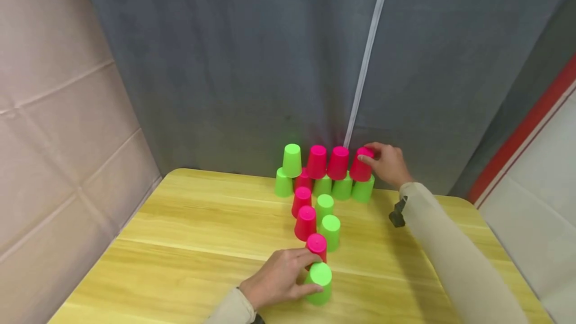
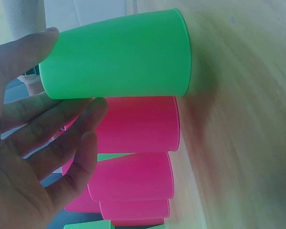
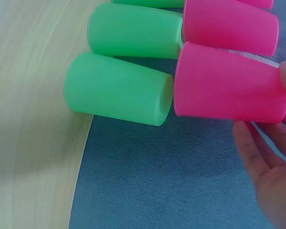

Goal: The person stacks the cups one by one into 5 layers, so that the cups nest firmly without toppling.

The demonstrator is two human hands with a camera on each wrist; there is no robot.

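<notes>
Upside-down plastic cups stand on a yellow wooden table (image 1: 180,244). At the back a two-tier wall has green cups below and a green cup (image 1: 292,160) and three pink ones above. My right hand (image 1: 371,159) grips the rightmost upper pink cup (image 1: 360,166) (image 3: 226,81), which sits on a green cup (image 1: 362,190) (image 3: 117,88). A double line of pink and green cups runs toward me. My left hand (image 1: 310,275) holds the nearest green cup (image 1: 320,282) (image 2: 117,55), thumb on one side and fingers on the other, just in front of a pink cup (image 1: 317,245) (image 2: 138,124).
A grey curtain (image 1: 252,64) hangs right behind the cup wall, at the table's far edge. A beige panel (image 1: 58,129) closes the left side. Bare tabletop lies to the left and right of the cup line.
</notes>
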